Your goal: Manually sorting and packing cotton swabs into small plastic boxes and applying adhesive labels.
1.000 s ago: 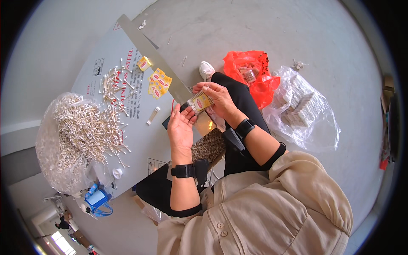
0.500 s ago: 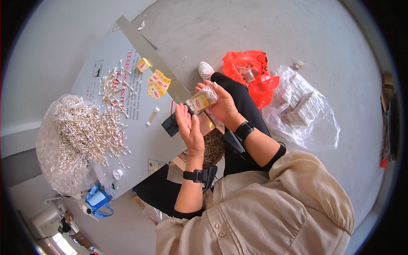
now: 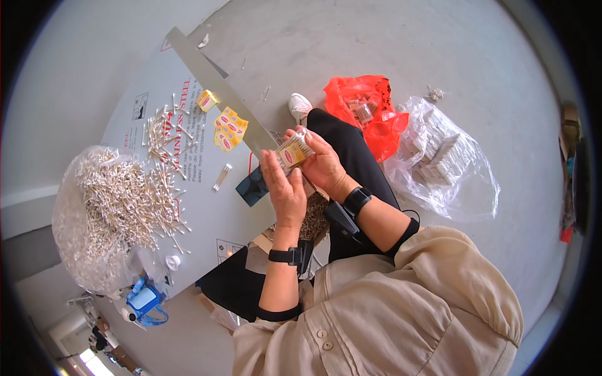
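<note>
Between my two hands is a small clear pack of cotton swabs [image 3: 293,153] with a yellow label facing up. My right hand [image 3: 324,170] cradles its right end, with the thumb along the near edge and the fingers curled behind. Against the left end, my left hand [image 3: 287,199] presses with its fingers fairly straight, and part of the pack is hidden behind them. On the table beside my left hand lie a small clear bundle of swabs [image 3: 221,177] and a dark flat piece [image 3: 252,188]. Several yellow label cards [image 3: 229,129] lie farther off, near a yellow stack of cards [image 3: 206,100].
Loose cotton swabs [image 3: 164,135] spill across the table [image 3: 213,219] from a big clear bag [image 3: 70,207]. Below my hands, a cardboard box [image 3: 258,258] holds more swabs. On the floor to the right are a red bag [image 3: 385,135] and a clear bag of packs [image 3: 470,194].
My left hand has closed in against the pack's left end, and its fingers now overlap it. The pack has turned slightly in my right hand. The whole view has shifted a little.
</note>
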A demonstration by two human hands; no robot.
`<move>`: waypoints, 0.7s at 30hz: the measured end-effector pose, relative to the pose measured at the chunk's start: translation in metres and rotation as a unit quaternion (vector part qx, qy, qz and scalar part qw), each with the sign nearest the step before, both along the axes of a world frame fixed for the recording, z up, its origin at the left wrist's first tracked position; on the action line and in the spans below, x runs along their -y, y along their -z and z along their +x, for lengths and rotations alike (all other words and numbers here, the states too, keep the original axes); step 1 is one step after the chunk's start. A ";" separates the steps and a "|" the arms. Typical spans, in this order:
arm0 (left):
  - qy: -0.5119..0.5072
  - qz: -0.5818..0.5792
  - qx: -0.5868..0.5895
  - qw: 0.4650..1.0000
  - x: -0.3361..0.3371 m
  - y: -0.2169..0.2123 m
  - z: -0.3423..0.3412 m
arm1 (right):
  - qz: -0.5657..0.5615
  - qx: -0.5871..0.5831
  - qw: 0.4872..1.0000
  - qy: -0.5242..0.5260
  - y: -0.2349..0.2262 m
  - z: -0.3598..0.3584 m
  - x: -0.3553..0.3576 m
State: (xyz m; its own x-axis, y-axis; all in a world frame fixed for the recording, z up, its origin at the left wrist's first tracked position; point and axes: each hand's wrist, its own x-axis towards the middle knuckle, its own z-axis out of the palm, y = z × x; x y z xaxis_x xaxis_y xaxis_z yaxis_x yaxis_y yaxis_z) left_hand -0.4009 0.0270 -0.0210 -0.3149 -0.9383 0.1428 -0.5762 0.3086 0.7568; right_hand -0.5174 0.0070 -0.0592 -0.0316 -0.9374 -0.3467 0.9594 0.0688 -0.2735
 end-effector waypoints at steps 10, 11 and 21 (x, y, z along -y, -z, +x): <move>0.082 -0.089 0.279 0.953 0.007 -0.004 0.000 | 0.024 0.154 0.987 -0.045 -0.027 -0.006 -0.003; 0.095 -0.085 0.262 0.957 0.001 -0.005 -0.001 | 0.031 0.141 0.989 -0.031 -0.026 -0.005 -0.005; -0.127 0.102 -0.383 0.909 0.002 0.004 -0.002 | 0.065 0.059 0.996 0.009 -0.024 -0.010 0.003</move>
